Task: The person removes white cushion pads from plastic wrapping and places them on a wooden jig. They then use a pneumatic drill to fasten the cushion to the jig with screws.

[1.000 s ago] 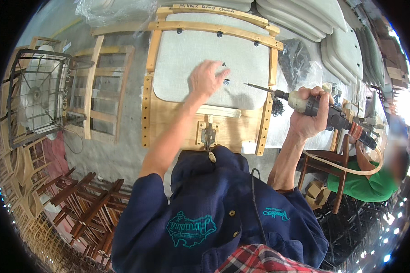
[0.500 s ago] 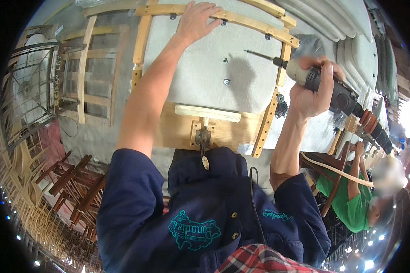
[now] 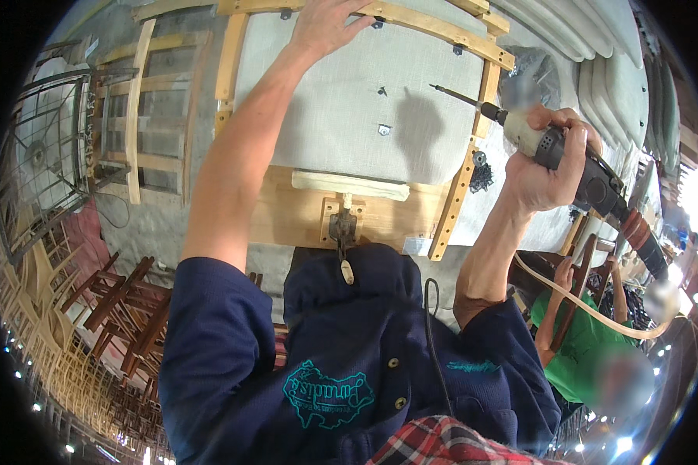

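Nearest to me I record the dark blue jacket [image 3: 341, 349] with a cable running down its front, and a plaid shirt edge at the bottom. Just beyond it a metal clamp [image 3: 341, 229] sits on a wooden board [image 3: 287, 213], below a pale batten lying crosswise. To the right, my right hand [image 3: 547, 167] is wrapped tightly round the body of a power screwdriver [image 3: 551, 147]; its long bit [image 3: 461, 97] points left and far, hovering over the grey upholstered panel [image 3: 349, 108] without touching it. Small metal fittings show on that panel near its middle. A heap of dark screws [image 3: 481, 174] lies beside the right rail of the wooden seat frame [image 3: 457, 201] that borders the panel. At the far edge, my left hand [image 3: 326, 23] lies on the top rail of this frame, fingers spread and bent over it; I cannot tell if it grips. On the left stand bare wooden chair frames [image 3: 132, 116] and a wire cage. On the lower right a person in a green shirt [image 3: 582, 349] sits apart from my work.
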`<state>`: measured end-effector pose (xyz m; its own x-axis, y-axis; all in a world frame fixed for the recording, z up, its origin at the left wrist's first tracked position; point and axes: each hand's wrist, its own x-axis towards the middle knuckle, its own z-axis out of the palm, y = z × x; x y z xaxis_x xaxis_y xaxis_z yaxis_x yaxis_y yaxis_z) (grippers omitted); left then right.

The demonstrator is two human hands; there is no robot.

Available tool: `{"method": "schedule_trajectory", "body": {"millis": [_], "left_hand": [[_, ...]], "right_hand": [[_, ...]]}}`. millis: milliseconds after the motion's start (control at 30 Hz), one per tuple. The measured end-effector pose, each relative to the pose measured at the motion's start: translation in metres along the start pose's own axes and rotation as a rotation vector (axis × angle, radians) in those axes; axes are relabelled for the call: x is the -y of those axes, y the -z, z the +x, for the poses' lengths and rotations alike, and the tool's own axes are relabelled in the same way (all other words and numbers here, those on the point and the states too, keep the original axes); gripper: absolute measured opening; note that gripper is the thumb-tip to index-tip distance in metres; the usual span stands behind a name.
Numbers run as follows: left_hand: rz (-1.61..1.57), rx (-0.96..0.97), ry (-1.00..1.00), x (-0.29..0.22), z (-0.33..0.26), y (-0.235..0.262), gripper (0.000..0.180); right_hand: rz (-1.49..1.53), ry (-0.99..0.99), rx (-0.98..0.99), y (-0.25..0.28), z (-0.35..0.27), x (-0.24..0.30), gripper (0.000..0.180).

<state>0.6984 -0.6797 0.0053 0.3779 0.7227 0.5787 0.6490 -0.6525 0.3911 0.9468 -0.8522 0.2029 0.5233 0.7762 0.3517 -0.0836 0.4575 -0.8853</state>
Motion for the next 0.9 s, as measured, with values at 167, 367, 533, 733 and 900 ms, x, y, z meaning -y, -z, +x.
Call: {"method": "schedule_trajectory", "body": {"millis": [167,367,533,733,900], "left_hand": [[-0.006,-0.072,-0.035,-0.002,0.0,0.0,0.038],[-0.031,-0.072,-0.001,-0.009,-0.002,0.008,0.035],[-0.026,-0.068,-0.047,-0.011,0.001,0.007,0.035],[-0.008,-0.053,-0.042,-0.007,-0.005,0.004,0.037],[0.001,-0.043,-0.027,-0.007,-0.005,0.004,0.037]], "right_hand": [[-0.049,0.034,-0.014,-0.004,0.003,-0.014,0.011],[0.062,0.009,0.139,-0.037,0.02,-0.049,0.013],[0.122,0.038,0.299,-0.047,0.045,-0.087,0.012],[0.061,0.065,0.348,-0.083,0.034,-0.09,0.016],[-0.038,0.088,0.306,-0.099,0.03,-0.092,0.012]]}}
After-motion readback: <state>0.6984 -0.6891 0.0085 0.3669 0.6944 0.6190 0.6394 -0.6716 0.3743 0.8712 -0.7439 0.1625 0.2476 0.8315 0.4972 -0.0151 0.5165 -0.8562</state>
